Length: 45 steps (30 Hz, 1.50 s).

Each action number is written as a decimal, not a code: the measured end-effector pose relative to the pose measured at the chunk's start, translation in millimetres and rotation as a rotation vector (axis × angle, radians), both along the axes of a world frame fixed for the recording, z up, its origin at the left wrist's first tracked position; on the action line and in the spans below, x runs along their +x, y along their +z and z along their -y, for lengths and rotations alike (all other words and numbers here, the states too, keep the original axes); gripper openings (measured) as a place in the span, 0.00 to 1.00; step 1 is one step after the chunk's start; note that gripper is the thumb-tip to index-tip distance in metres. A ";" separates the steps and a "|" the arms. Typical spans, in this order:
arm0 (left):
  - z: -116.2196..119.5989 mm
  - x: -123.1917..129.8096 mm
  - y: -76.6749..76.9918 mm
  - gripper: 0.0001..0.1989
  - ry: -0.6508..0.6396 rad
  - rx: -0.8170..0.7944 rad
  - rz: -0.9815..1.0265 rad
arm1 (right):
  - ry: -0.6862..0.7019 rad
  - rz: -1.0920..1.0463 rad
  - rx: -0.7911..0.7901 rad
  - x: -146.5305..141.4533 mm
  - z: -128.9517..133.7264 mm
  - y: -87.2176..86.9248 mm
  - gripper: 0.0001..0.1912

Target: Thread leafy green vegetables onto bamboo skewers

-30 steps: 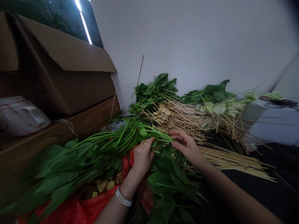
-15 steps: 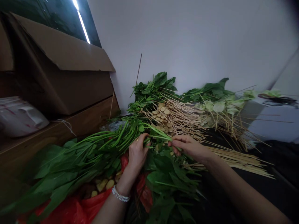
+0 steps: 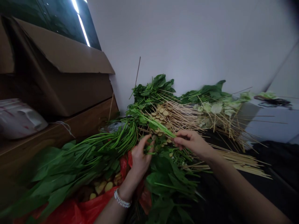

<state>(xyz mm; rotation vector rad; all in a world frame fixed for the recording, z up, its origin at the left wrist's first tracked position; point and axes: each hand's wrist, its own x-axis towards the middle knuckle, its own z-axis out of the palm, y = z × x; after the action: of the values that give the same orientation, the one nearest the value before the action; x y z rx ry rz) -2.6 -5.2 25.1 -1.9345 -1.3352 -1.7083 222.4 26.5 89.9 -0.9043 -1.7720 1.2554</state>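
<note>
My right hand pinches the stem ends of a small bunch of leafy greens, which points away to the upper left over the heap. Lower and to the left, my left hand has its fingers curled around short green stem bits, partly hidden by the fingers. It is apart from the bunch. Beyond the hands lie skewered potato slices. A pile of long-stemmed greens spreads to the left, and broad green leaves lie below my hands.
A red plastic bag holds pale slices at the front left. Loose bamboo skewers lie at right, with skewered pale leaves behind. On a wooden ledge stand a cardboard box and a white jug.
My left hand has dropped a little and drawn apart from the bunch. My right hand has moved slightly right, still gripping the stem ends.
</note>
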 end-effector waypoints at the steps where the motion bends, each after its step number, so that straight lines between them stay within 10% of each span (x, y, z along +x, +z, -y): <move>1: 2.2 3.2 -2.3 0.15 -0.031 0.052 -0.081 | 0.008 0.002 -0.001 -6.6 1.3 -4.9 0.12; 11: -0.4 1.5 -6.8 0.04 0.008 0.043 -0.431 | -0.037 -0.062 -0.035 -40.5 8.4 -41.5 0.10; 19: 3.6 9.2 -6.5 0.06 -0.053 -0.104 -0.526 | -0.212 0.108 0.237 -46.9 21.2 -44.7 0.06; 31: -0.2 3.9 -1.1 0.09 -0.155 -0.248 -0.081 | 0.016 -0.294 -0.201 -35.9 7.7 -38.0 0.20; 39: 3.5 7.3 -2.1 0.08 -0.080 0.006 -0.085 | -0.005 -0.238 -0.145 -41.3 9.8 -44.4 0.21; 45: -3.3 2.8 -7.2 0.09 -0.025 -0.090 -0.155 | 0.010 -0.121 -0.082 -50.4 16.3 -53.5 0.20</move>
<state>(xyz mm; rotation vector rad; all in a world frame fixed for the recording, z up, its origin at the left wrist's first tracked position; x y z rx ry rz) 0.2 -1.8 17.9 -2.0936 -1.3568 -1.4975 172.0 10.2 36.5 -0.8480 -1.6427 1.3693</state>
